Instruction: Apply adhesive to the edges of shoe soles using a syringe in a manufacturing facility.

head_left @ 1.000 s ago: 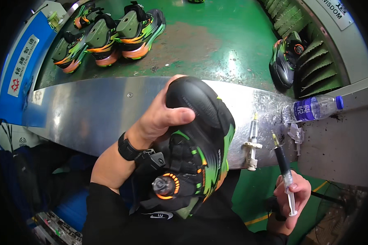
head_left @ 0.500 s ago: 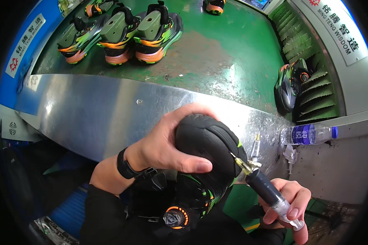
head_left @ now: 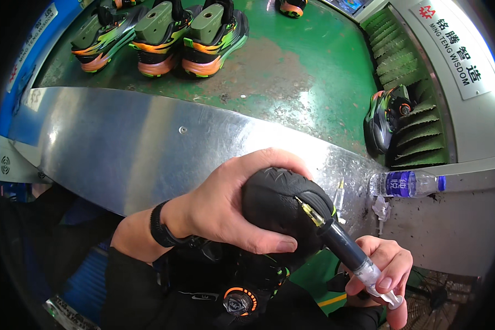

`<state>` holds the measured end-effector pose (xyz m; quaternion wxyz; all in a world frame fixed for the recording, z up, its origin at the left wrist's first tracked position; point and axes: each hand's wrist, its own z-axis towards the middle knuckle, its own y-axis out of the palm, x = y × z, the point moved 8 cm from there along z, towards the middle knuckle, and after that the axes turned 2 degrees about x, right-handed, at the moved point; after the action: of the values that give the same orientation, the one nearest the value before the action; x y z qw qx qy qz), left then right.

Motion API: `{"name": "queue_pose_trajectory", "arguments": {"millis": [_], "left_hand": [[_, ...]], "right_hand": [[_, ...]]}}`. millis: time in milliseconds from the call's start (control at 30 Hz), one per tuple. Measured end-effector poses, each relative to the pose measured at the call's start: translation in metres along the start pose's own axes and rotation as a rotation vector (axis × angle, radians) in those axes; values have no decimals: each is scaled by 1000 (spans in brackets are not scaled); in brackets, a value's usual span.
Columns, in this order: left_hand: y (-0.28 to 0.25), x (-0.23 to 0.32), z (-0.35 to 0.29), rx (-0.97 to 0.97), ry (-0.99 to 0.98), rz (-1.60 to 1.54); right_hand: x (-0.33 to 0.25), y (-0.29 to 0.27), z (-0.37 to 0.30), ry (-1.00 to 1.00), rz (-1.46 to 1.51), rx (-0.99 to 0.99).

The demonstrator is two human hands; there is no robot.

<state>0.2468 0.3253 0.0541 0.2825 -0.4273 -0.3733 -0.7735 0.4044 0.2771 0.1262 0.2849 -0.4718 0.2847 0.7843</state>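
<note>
My left hand is wrapped round the toe of a black shoe, thumb across the near side. Lower on the shoe an orange-ringed dial and green trim show against my dark clothes. My right hand grips a syringe filled with dark liquid, its thumb at the white plunger end. The syringe slants up to the left. Its yellow-hubbed needle meets the curved seam along the toe's edge; whether the tip touches or hovers, I cannot tell.
Several shoes with green blocks inside stand on the green surface at the far left. Another shoe leans by green bristle strips at right. A second syringe and a plastic bottle lie along the metal edge.
The shoe's toe has tilted and shifted slightly right and down in my left hand. The needle tip has moved up and left along the seam. The whole view has shifted a little.
</note>
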Motion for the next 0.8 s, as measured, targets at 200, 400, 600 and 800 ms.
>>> {"name": "queue_pose_trajectory", "arguments": {"millis": [200,400,600,800], "left_hand": [[-4,-7,-3,60,-33,-56],[-8,-10,-1,106,-99,-79],[-17,-21,-3,175,-145,-42],[-23,-20,2,234,-177,-113]], "right_hand": [[-1,-4,-7,16,13,19],[-4,-9,-20,-2,-2,31],[5,-12,-32,76,1,32],[6,-20,-43,-24,-18,139]]}}
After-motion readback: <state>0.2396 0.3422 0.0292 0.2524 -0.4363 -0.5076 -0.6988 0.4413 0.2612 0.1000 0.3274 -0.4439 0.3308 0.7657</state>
